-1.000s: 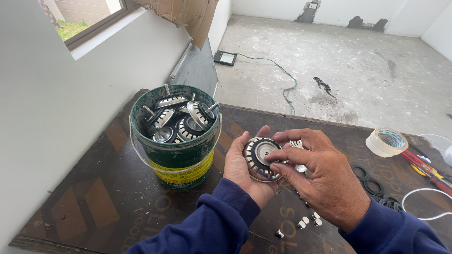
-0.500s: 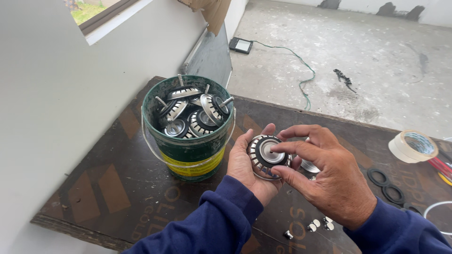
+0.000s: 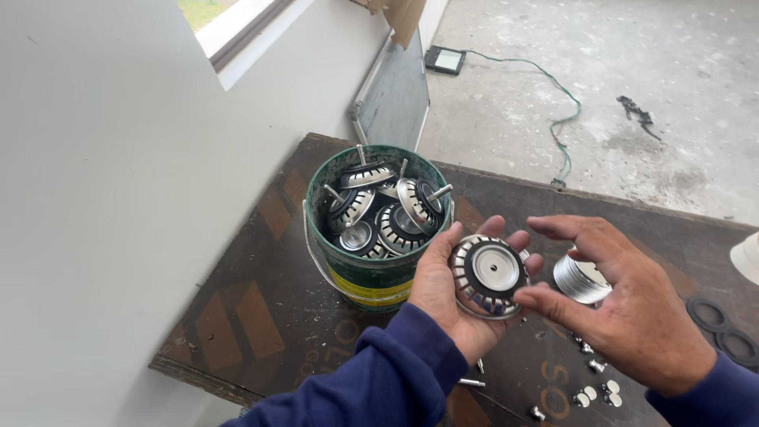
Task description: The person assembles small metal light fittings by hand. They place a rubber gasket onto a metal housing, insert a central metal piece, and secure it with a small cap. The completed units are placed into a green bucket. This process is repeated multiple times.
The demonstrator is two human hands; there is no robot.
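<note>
Cupped in the left hand [image 3: 451, 292], one round metal strainer [image 3: 489, 274] lies face up, fingers closed around its rim. Right hand [image 3: 624, 312] is open, thumb touching the strainer edge. Just beside it one ribbed metal ring [image 3: 581, 278] rests on the table [image 3: 261, 316]. One green bucket [image 3: 364, 277] holds about six strainers. Two black gaskets [image 3: 723, 328] lie at right.
</note>
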